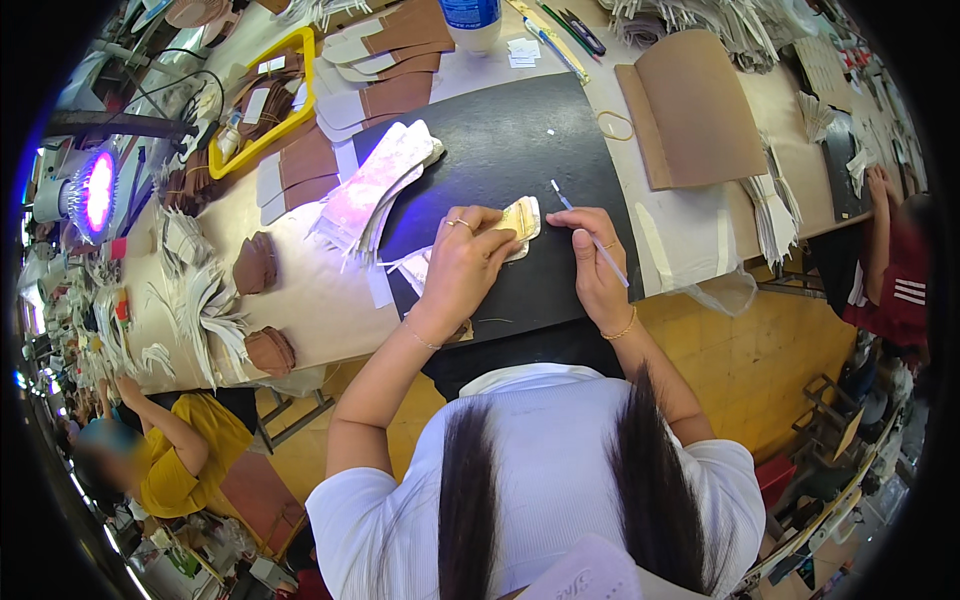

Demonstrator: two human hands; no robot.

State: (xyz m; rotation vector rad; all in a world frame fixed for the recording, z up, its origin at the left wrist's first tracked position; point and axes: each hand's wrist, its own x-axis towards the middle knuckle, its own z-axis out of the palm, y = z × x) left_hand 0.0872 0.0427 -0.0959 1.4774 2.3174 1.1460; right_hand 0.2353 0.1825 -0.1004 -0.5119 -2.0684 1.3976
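My left hand (462,262) presses down on a small gold and white cut piece (523,222) lying on a black work mat (500,150). My right hand (592,268) holds a thin white brush or stick (588,232) whose tip points up and away, just right of the gold piece. A fanned stack of pale pink and white cut pieces (378,185) lies on the mat's left edge, close to my left hand.
Brown and white cut pieces (385,70) and a yellow tray (262,100) lie at the back left. A brown folded sheet (692,110) and white strips (775,215) sit at right. A person in yellow (170,455) works at lower left, another person (895,270) at right.
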